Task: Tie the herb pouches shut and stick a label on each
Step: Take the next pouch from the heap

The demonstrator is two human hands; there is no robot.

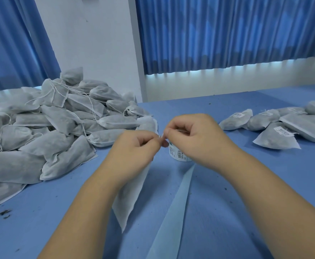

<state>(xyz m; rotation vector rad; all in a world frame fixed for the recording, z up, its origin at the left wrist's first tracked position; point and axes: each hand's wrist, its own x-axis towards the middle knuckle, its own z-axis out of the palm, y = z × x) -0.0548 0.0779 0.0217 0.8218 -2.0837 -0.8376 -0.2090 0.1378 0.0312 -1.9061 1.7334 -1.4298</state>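
Pouch in left hand, herb-dark heap beside

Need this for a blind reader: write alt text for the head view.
The left hand and right hand pinch the top of a white pouch over a blue table. A label roll stands just behind them, a heap of pouches lies at left, and labelled pouches lie at right.

- the left hand and the right hand are seen bare.
- the left forearm and the right forearm are shown uncovered down to the lower edge.
- a short-trimmed nail is made out on the right thumb.
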